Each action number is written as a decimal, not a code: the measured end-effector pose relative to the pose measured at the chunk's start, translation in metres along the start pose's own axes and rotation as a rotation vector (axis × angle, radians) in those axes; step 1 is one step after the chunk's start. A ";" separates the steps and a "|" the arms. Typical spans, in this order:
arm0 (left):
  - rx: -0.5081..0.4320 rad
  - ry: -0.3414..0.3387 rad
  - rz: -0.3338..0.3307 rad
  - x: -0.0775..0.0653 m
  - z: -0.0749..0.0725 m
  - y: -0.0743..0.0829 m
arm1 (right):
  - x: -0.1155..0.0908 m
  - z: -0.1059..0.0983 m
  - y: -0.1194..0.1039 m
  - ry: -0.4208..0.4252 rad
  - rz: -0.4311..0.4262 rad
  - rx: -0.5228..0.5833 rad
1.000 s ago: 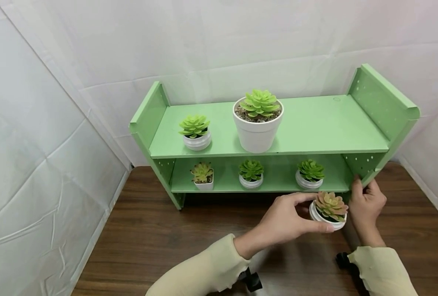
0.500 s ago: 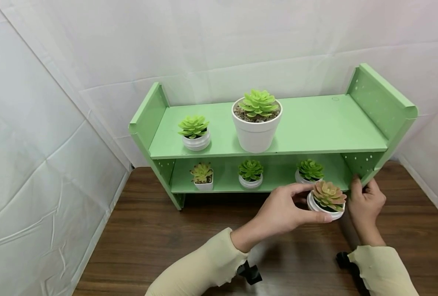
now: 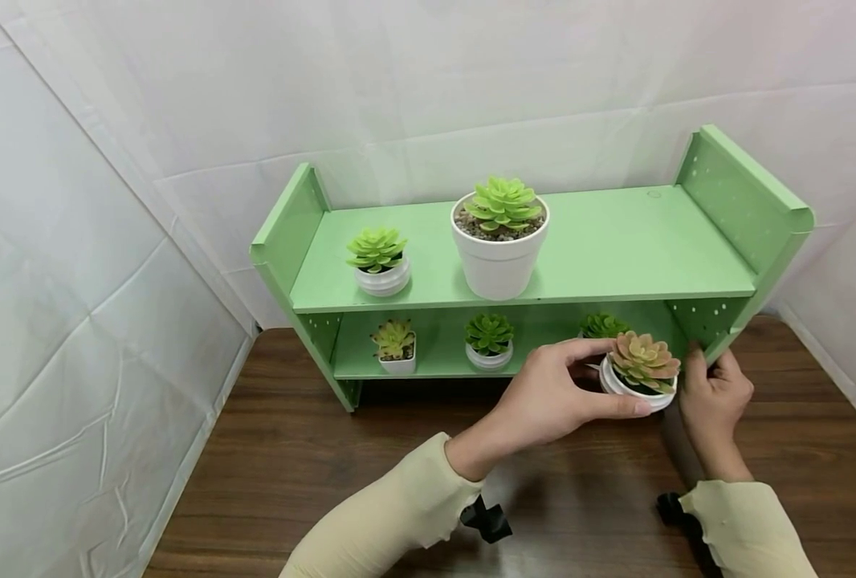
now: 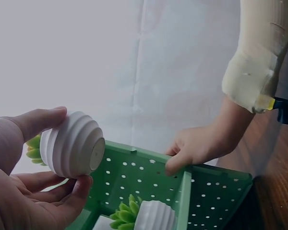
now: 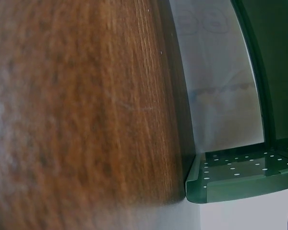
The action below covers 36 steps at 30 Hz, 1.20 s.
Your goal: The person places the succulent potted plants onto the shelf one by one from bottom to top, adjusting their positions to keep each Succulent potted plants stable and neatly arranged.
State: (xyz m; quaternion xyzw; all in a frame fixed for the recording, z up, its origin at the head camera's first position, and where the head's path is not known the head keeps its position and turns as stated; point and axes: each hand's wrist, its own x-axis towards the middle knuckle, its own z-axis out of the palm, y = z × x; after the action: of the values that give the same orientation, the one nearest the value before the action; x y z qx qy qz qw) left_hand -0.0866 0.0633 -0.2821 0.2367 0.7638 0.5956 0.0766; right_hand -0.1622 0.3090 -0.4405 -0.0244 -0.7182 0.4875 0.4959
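Note:
My left hand pinches a small potted succulent with pinkish-orange leaves, thumb on the near side of its ribbed white pot. In the left wrist view the pot's underside faces right. The plant is held in front of the lower tier of a green two-tier shelf, partly covering a green succulent behind it. With curled fingers, my right hand grips the front edge of the shelf's right side panel, low down. The right wrist view shows only a sliver of that hand at its right border.
Also on the lower tier are a middle green succulent and a square-potted one. The upper tier bears a large white-potted succulent and a smaller one. The shelf stands on a wooden table before white fabric.
My left hand has raised the pinkish succulent from below the lower tier's front edge to about its level, covering more of the green plant behind. The right hand keeps its grip on the panel.

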 end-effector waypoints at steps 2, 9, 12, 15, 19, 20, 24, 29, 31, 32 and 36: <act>0.004 0.005 0.003 0.000 -0.001 0.002 | 0.000 0.000 0.000 0.005 0.009 0.000; 0.057 0.015 0.023 0.004 -0.005 0.009 | 0.000 0.000 -0.002 0.010 0.038 -0.007; 0.074 0.029 0.031 0.005 -0.007 0.012 | 0.000 -0.001 -0.003 -0.006 0.011 -0.004; 0.080 0.040 0.034 0.006 -0.008 0.014 | 0.000 -0.001 -0.003 -0.013 -0.002 0.002; 0.091 0.043 0.044 0.007 -0.009 0.016 | -0.001 0.000 -0.002 0.005 0.031 0.006; 0.097 0.045 0.049 0.008 -0.010 0.016 | -0.001 0.000 -0.001 0.007 0.035 0.006; 0.131 0.065 0.053 0.009 -0.012 0.017 | -0.001 0.000 0.000 0.004 0.026 0.002; 0.162 0.095 0.046 0.011 -0.016 0.020 | -0.001 -0.001 0.000 -0.001 0.008 0.012; 0.156 0.096 0.054 0.012 -0.017 0.022 | -0.001 -0.001 0.000 0.002 0.012 0.014; 0.152 0.096 0.056 0.012 -0.017 0.022 | -0.001 -0.001 0.000 0.002 0.016 0.016; 0.126 0.097 0.059 0.014 -0.018 0.024 | -0.001 -0.001 0.000 -0.001 0.014 0.001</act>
State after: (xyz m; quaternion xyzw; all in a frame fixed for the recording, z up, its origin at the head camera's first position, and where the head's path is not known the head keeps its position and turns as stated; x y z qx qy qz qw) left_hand -0.0996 0.0575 -0.2523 0.2344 0.7952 0.5592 0.0071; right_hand -0.1612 0.3091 -0.4412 -0.0288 -0.7181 0.4913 0.4920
